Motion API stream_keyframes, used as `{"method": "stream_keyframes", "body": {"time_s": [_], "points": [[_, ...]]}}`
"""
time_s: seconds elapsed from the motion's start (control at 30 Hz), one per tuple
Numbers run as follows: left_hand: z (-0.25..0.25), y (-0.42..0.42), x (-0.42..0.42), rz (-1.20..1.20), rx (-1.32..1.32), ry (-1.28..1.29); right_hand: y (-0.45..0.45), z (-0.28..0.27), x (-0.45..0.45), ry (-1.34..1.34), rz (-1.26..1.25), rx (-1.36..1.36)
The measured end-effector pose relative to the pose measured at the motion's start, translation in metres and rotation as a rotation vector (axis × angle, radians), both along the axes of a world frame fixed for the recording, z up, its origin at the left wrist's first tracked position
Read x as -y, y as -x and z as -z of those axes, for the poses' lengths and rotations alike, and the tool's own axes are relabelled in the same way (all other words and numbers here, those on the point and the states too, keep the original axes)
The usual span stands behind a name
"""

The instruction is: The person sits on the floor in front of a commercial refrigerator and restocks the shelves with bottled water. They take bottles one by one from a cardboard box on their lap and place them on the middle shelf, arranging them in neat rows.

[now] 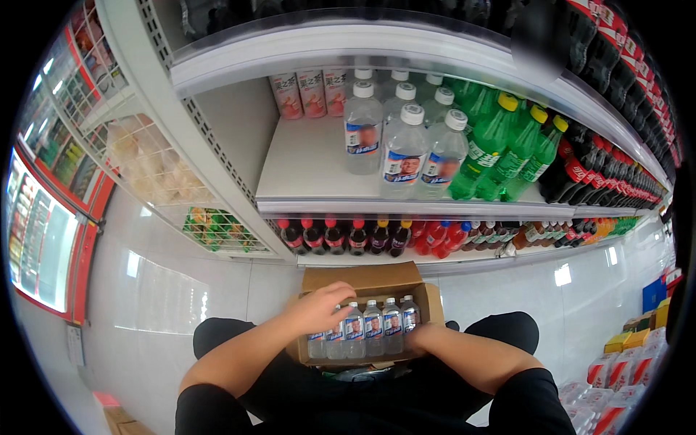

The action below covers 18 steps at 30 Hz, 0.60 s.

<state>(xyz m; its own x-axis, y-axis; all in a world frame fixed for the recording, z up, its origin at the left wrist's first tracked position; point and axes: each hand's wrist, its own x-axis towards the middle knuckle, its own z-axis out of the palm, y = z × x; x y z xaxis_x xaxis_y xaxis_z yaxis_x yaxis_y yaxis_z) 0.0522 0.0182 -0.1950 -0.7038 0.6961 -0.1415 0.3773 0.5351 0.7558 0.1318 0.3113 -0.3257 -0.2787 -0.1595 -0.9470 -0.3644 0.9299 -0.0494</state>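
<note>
An open cardboard box point(361, 277) stands between the person's knees, with a row of clear plastic bottles point(373, 329) with white caps and blue labels in it. My left hand point(326, 307) is over the box's left part, fingers curved beside the bottle tops; whether it grips one is unclear. At the box's right front side is my right hand point(424, 337), blurred, by the rightmost bottle point(410, 315); its fingers are largely hidden. Similar clear bottles point(403, 155) stand upright on the white shelf point(321, 157) ahead, left of green bottles with yellow caps point(484, 147).
Peach-coloured drink cartons point(312, 93) stand at the shelf's back left. Cola bottles point(592, 174) fill its right part; a lower shelf point(348, 261) holds small dark and red bottles. An upper shelf edge point(380, 41) overhangs. Wire racks point(157, 157) are left, and wrapped packs point(620, 375) lie right.
</note>
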Motion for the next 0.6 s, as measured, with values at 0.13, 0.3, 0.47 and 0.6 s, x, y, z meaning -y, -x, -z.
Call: {"method": "stream_keyframes", "body": {"time_s": [0.13, 0.3, 0.47, 0.6], "points": [[0.007, 0.001, -0.003, 0.13, -0.059, 0.183, 0.015, -0.011, 0.002, 0.017, -0.229, 0.101], [0.024, 0.002, -0.004, 0.197, -0.068, 0.102, 0.047, -0.029, 0.012, 0.089, -0.233, 0.174], [0.032, -0.001, -0.008, 0.238, 0.035, 0.201, 0.065, -0.06, 0.006, 0.303, -0.074, 0.19], [0.039, -0.006, -0.012, 0.28, 0.068, 0.175, 0.073, -0.086, 0.002, 0.492, 0.041, 0.181]]}}
